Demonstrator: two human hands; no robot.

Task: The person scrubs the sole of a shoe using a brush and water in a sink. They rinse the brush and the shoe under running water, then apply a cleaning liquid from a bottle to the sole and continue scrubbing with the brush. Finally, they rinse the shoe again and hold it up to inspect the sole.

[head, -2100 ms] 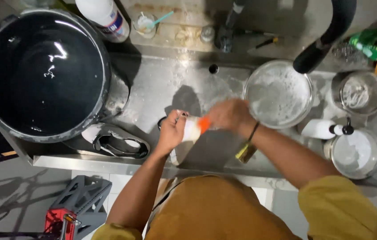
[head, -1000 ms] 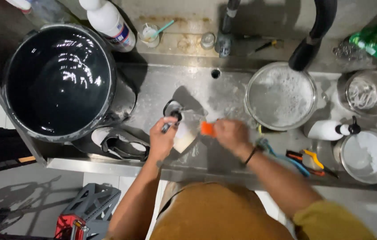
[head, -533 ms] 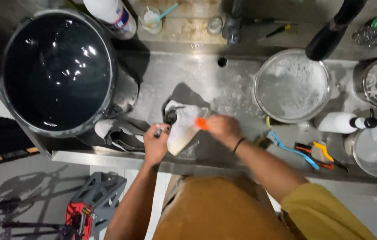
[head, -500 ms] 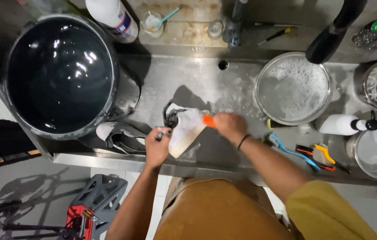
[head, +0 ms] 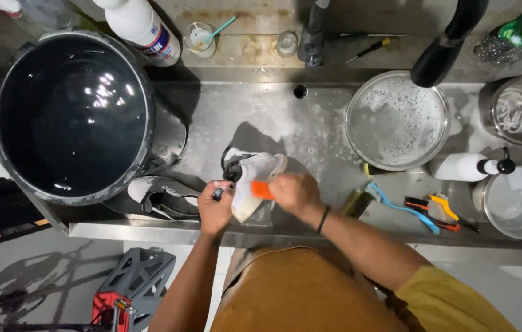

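Pretty dim and contrasty overall, light coming from above: white glints dot the dark water in the big pot (head: pixel 73 114) and a soft sheen lies on the wet steel sink (head: pixel 261 117). The white shoe (head: pixel 255 184) throws a shadow up-left, and the floor at lower left shows long, faint ones. Centre's fairly sharp (fine detail is a bit mushy), with wide-angle stretch toward the corners.

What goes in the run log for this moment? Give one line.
left hand: holds shoe | right hand: grips orange brush on shoe | place: sink | nearby: second shoe, soapy bowl
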